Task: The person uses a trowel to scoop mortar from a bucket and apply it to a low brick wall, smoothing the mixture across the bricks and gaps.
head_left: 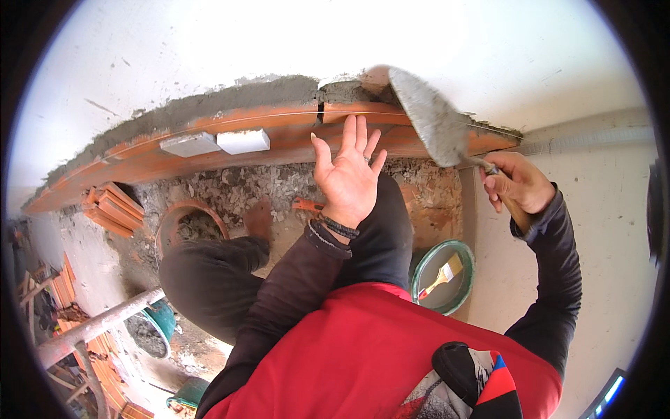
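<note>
At the upper right of the frame, the trowel (427, 115) has a blurred blade, and the right hand (520, 183) covers part of its handle. Near the centre, an orange tool (305, 204) runs out of sight behind the left hand's (349, 178) wrist; its kind is unclear. Left of centre, a trouser leg (209, 279) hides the lower part of a round tub (163, 230). At the right rim, a dark object (654, 213) is cut off, unidentifiable.

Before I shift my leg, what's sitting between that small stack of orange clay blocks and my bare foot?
In the head view, a round orange tub of grey mix sits between the clay blocks and your bare foot.
</note>
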A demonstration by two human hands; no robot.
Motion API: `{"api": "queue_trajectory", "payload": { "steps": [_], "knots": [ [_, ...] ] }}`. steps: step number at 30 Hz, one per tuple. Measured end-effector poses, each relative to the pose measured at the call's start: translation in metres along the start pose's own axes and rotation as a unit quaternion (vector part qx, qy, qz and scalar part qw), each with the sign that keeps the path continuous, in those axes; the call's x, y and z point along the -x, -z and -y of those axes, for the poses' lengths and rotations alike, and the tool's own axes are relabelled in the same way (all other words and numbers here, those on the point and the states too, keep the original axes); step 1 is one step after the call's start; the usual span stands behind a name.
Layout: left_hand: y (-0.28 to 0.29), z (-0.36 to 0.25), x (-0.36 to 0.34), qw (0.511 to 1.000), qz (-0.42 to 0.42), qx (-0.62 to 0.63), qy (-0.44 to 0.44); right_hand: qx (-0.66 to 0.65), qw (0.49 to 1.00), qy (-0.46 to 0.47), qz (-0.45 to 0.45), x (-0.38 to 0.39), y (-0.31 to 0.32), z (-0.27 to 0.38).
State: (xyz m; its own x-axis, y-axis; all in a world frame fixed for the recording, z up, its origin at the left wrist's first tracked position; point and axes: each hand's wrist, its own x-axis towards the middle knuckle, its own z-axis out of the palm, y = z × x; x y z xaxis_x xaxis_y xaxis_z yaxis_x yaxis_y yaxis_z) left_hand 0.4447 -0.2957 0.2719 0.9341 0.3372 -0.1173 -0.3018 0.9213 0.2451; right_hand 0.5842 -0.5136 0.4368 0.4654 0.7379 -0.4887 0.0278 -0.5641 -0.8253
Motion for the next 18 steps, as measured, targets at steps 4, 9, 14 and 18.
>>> {"api": "queue_trajectory", "payload": {
  "steps": [4, 9, 14, 18],
  "knots": [
    [0.002, 0.0, 0.001, 1.0, 0.0, 0.002, 0.001, 0.387, 0.889, 0.142, -0.199, 0.006, 0.014, -0.006],
    [0.0, 0.0, 0.0, 1.0, -0.009, -0.01, -0.001, 0.578, 0.763, 0.163, -0.239, -0.011, 0.019, -0.02],
    [-0.004, 0.0, -0.001, 1.0, -0.012, -0.009, -0.001, 0.64, 0.71, 0.181, -0.23, -0.05, 0.024, -0.002],
    [-0.002, 0.0, 0.0, 1.0, -0.013, -0.008, 0.0, 0.594, 0.76, 0.155, -0.214, -0.055, 0.006, 0.01]
  ]
}}
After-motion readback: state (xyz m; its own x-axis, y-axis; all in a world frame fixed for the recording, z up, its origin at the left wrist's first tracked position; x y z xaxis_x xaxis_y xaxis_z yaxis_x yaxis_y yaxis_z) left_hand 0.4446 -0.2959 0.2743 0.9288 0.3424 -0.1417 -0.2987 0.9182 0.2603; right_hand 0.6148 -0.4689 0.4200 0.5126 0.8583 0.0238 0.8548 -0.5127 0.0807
